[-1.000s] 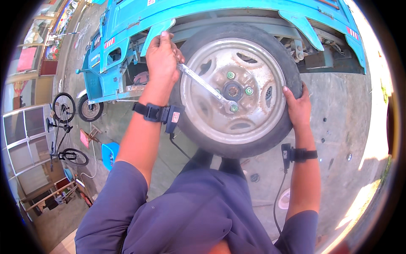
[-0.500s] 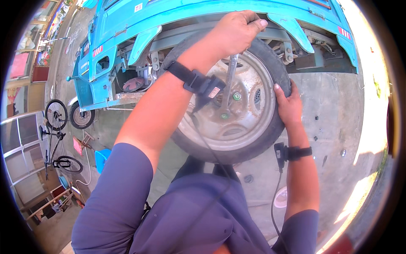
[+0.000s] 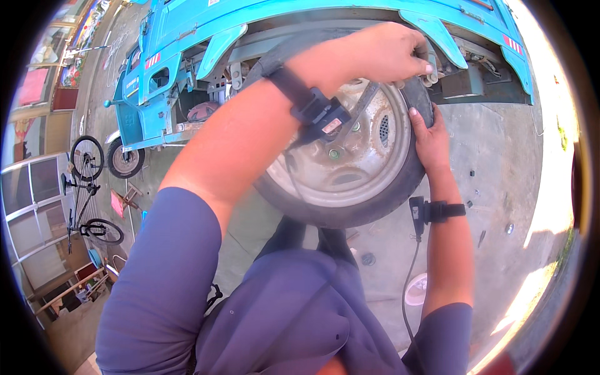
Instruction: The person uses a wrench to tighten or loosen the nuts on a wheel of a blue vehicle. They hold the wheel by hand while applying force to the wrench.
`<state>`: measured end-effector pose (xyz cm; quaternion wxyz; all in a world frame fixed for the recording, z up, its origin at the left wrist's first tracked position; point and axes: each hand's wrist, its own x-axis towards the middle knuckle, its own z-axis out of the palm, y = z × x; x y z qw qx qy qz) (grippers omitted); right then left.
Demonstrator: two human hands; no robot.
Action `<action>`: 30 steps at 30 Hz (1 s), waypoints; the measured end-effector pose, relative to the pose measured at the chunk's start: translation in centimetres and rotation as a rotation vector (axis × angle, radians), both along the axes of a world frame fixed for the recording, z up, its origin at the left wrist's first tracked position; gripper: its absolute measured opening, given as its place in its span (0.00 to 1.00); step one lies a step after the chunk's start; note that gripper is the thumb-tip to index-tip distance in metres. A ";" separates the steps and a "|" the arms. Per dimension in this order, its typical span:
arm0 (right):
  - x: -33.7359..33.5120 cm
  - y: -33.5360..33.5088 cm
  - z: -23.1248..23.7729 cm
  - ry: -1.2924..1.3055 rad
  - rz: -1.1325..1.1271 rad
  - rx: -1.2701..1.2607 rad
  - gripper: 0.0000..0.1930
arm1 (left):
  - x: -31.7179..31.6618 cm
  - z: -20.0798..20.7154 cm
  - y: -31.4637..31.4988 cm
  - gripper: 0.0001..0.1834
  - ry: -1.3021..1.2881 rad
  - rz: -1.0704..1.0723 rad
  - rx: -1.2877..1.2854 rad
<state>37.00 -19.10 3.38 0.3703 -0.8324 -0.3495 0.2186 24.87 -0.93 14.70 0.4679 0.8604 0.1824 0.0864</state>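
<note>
A wheel with a black tire [image 3: 350, 215] and a worn, pale metal rim [image 3: 344, 187] stands upright against the side of a blue vehicle [image 3: 300, 14]. A metal wrench [image 3: 360, 111] slants across the rim, its lower end near the hub behind my left forearm. My left hand [image 3: 400, 53] is closed at the wrench's upper end; the grip itself is mostly hidden under the hand. A green-marked nut [image 3: 334, 154] shows on the rim. My right hand [image 3: 430, 134] grips the tire's right edge, thumb on the sidewall and fingers round the tread.
Small dark pieces [image 3: 472, 173] lie on the concrete floor to the right. A pale pink bowl [image 3: 415, 289] stands beside my right forearm. Far left are a bicycle [image 3: 84, 194] and a small wooden stool [image 3: 128, 197]. Cables run from both wrist straps.
My left hand has swung right and slightly down, and the wrench has tilted clockwise with it. The right hand stays on the tire. The view has shifted slightly.
</note>
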 end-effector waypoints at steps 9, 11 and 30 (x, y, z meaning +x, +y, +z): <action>0.7 0.8 -0.4 -0.046 0.020 -0.039 0.47 | -6.6 5.3 -3.0 0.12 0.328 -0.215 0.664; 0.9 0.9 -0.8 -0.047 0.041 -0.015 0.47 | -9.5 6.6 -3.6 0.13 0.417 -0.130 0.678; -4.0 -5.3 -3.4 0.061 -0.157 0.184 0.44 | -35.0 -3.9 -22.0 0.24 0.209 0.635 -1.196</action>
